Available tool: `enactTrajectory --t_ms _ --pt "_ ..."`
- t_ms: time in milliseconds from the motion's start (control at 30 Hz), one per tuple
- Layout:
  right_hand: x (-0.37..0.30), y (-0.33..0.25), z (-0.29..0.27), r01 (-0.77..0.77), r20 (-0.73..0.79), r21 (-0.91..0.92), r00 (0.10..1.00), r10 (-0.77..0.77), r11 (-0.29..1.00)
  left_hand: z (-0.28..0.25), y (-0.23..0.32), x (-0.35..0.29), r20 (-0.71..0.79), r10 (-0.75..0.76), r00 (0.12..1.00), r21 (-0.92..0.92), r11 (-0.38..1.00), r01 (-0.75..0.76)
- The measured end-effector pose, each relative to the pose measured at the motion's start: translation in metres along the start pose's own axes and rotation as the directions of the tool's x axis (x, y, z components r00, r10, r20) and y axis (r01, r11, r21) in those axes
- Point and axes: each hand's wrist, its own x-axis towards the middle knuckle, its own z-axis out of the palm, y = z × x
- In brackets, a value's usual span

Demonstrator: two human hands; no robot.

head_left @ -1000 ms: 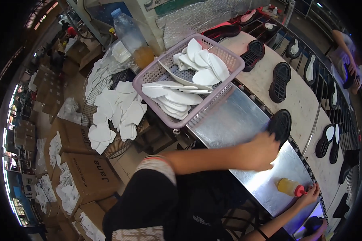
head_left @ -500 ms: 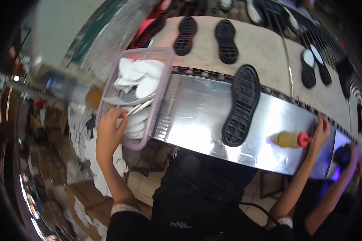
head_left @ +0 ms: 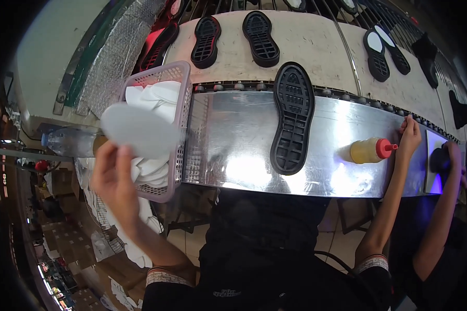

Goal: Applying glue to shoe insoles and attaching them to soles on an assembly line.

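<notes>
White pad (head_left: 140,129), a thin rounded oval, is in the air between 9 and 10 o'clock, in front of the lilac basket (head_left: 185,85); the left hand (head_left: 114,173) pinches its lower edge between thumb and fingers. The right hand (head_left: 411,136), at 3 o'clock, has bent fingers by the far edge of the metal surface (head_left: 228,140); whether that grip holds anything, I cannot tell. Open room spans the metal from the basket to the black sole (head_left: 291,122) at 2 o'clock; a narrower gap separates the sole from the red-capped bottle (head_left: 367,151) at 3 o'clock. The sole's 12 o'clock end crosses the line of the far edge.

Motion blur softens the pad, which hides part of the basket and its white pieces (head_left: 153,173). A co-worker's arm (head_left: 435,236), toward 4 o'clock, runs near the dark rim.

The surface is shiny with bright glare. Beyond it, from 12 to 2 o'clock, a pale conveyor (head_left: 319,54) carries more black soles (head_left: 261,39). Cardboard boxes (head_left: 122,272) stand at 8 o'clock.
</notes>
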Motion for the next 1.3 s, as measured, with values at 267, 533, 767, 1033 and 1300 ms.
enactTrajectory --t_ms 267,533,767,1033,1300 --pt "-0.02 -0.024 0.013 0.075 0.127 -0.141 0.99 -0.057 0.987 0.225 -0.036 0.038 0.663 0.085 0.744 -0.315 0.933 0.174" --pt "-0.117 -0.048 -0.058 -0.17 0.264 0.416 0.963 0.06 0.894 0.262 -0.014 0.029 0.656 0.08 0.75 -0.075 0.996 -0.041" --pt "-0.201 -0.109 -0.02 -0.762 0.646 0.507 0.645 0.408 0.403 0.261 -0.023 0.025 0.586 0.103 0.804 -0.227 0.973 0.04" --pt "-0.179 -0.108 0.049 -0.7 0.837 0.532 0.349 0.422 -0.476 0.251 0.002 0.004 0.612 0.121 0.782 -0.752 0.394 0.528" --pt "-0.152 -0.13 0.105 -0.73 0.586 0.683 0.577 0.569 0.037 0.24 0.004 0.0 0.838 0.247 0.486 -0.495 -0.026 0.868"
